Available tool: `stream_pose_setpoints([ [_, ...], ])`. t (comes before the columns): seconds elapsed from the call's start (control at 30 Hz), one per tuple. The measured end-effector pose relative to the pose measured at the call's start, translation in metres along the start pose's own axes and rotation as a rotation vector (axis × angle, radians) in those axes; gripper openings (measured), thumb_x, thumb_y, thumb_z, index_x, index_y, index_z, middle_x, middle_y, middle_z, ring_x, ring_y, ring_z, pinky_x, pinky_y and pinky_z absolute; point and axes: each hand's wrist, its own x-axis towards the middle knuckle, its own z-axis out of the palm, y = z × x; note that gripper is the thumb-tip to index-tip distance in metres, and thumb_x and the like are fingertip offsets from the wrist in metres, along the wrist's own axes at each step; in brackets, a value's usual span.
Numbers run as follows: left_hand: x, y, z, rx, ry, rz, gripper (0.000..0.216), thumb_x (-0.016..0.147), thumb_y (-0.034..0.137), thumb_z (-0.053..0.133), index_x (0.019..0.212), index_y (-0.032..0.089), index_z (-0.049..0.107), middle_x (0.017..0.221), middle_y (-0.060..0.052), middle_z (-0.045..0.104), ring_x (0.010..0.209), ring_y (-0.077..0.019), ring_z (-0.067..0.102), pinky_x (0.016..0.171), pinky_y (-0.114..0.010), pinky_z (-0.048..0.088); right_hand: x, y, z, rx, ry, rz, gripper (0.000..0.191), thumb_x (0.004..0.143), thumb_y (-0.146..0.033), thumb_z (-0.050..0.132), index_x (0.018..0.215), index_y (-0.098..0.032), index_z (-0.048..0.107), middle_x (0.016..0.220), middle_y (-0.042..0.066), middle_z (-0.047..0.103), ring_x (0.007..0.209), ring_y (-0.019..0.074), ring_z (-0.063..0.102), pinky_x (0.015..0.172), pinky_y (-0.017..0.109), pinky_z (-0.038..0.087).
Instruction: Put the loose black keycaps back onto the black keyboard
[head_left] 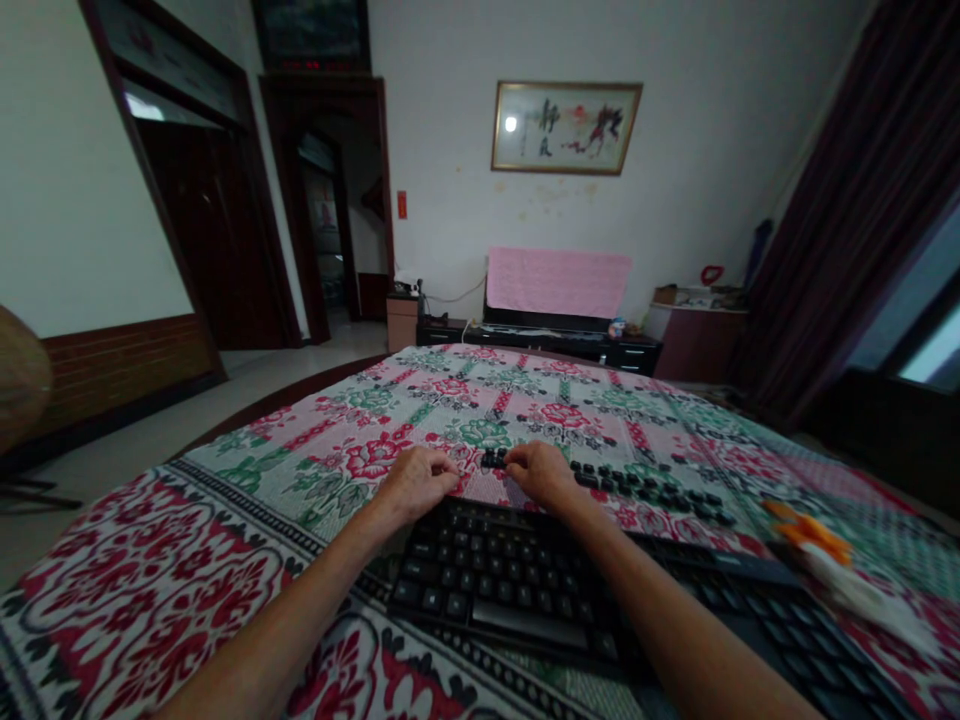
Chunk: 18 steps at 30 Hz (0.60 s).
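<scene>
A black keyboard [508, 578] lies on the patterned tablecloth, its right part hidden under my right forearm. Just beyond its top left corner is my left hand [421, 482], thumb and fingers pinched together; anything between them is too small to make out. My right hand [541, 474] is past the keyboard's back edge, fingers curled down beside a few loose black keycaps [493, 458]. Whether its fingertips hold a keycap is hidden. More loose keycaps [651, 490] run in an uneven line to the right of this hand.
A second black keyboard [799, 625] lies at the right, partly behind my right forearm. Beside it are an orange object [814, 535] and a white cloth-like item [862, 595]. The tablecloth [360, 450] covers a large table. Beyond stands a low cabinet [634, 357] with a pink cloth [559, 280] above.
</scene>
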Motion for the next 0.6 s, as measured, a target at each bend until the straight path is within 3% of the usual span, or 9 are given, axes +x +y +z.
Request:
stream_pose_setpoints([
  [0.13, 0.0, -0.002, 0.001, 0.018, 0.028, -0.017, 0.021, 0.065, 0.028, 0.045, 0.067, 0.018, 0.063, 0.058, 0.002, 0.058, 0.055, -0.0096, 0.049, 0.053, -0.02, 0.033, 0.013, -0.012, 0.008, -0.118, 0.037, -0.073, 0.026, 0.071, -0.029, 0.043, 0.089, -0.025, 0.061, 0.081, 0.005, 0.057, 0.077, 0.0155, 0.05, 0.064, 0.024, 0.034],
  [0.37, 0.0, -0.003, 0.003, 0.032, 0.025, -0.005, 0.022, 0.064, 0.026, 0.045, 0.072, 0.019, 0.065, 0.061, 0.002, 0.059, 0.057, -0.0104, 0.049, 0.053, -0.02, 0.032, 0.021, -0.023, 0.016, -0.29, -0.013, -0.081, 0.028, 0.074, -0.034, 0.038, 0.087, -0.022, 0.061, 0.088, 0.008, 0.052, 0.08, 0.0184, 0.049, 0.067, 0.029, 0.033],
  [0.6, 0.001, -0.001, 0.004, -0.012, 0.021, 0.024, 0.021, 0.063, 0.024, 0.045, 0.069, 0.018, 0.065, 0.061, 0.001, 0.06, 0.058, -0.0107, 0.051, 0.053, -0.02, 0.034, 0.029, -0.025, 0.02, -0.278, -0.027, -0.051, 0.025, 0.071, -0.03, 0.042, 0.086, -0.023, 0.061, 0.089, 0.008, 0.054, 0.08, 0.0195, 0.05, 0.069, 0.032, 0.032],
])
